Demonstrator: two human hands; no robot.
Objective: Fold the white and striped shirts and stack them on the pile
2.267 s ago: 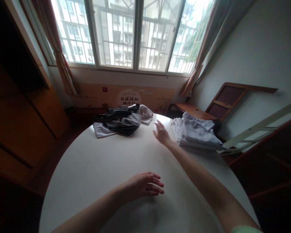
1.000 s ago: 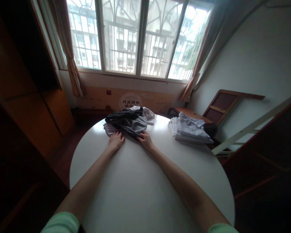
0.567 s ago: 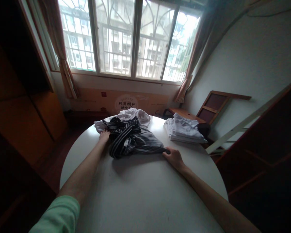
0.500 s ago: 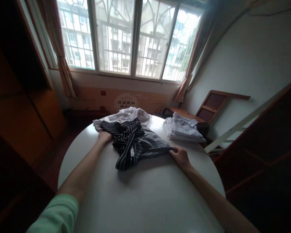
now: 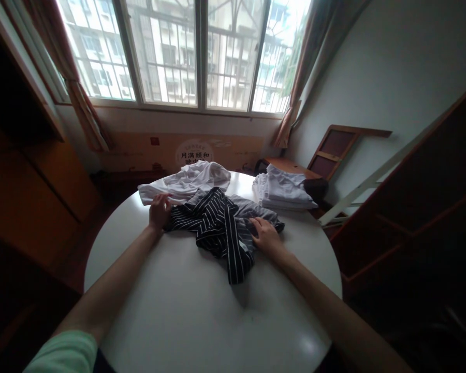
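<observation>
As two hands bracket it, a striped garment lies bunched

Because the striped garment (image 5: 217,217) is crumpled on itself mid-counter, grey cloth showing at its right and a dark strip pointing toward the person, the step in hand looks like opening it out. The left hand (image 5: 160,211) is at its left end with fingers curled, close to the white garment (image 5: 202,176) too; whether they pinch cloth, I cannot tell. The right hand (image 5: 267,238) rests on the grey part, fingers bent over it, and a grip there cannot be made out either. Judging by the tangle, the next move calls for a sure hold on an edge at each side, without dragging the white garment along.

That white garment lies loosely just behind. Off to the right, near the far rim, sits a stack of folded white clothes (image 5: 285,191). All rest on a round, white, glossy counter (image 5: 178,295).

Beyond are a printed panel (image 5: 135,147) below a barred window (image 5: 166,62), tied curtains (image 5: 83,111), a wooden chair (image 5: 335,150) and, at left, a shadowed wooden cabinet (image 5: 54,191).
</observation>
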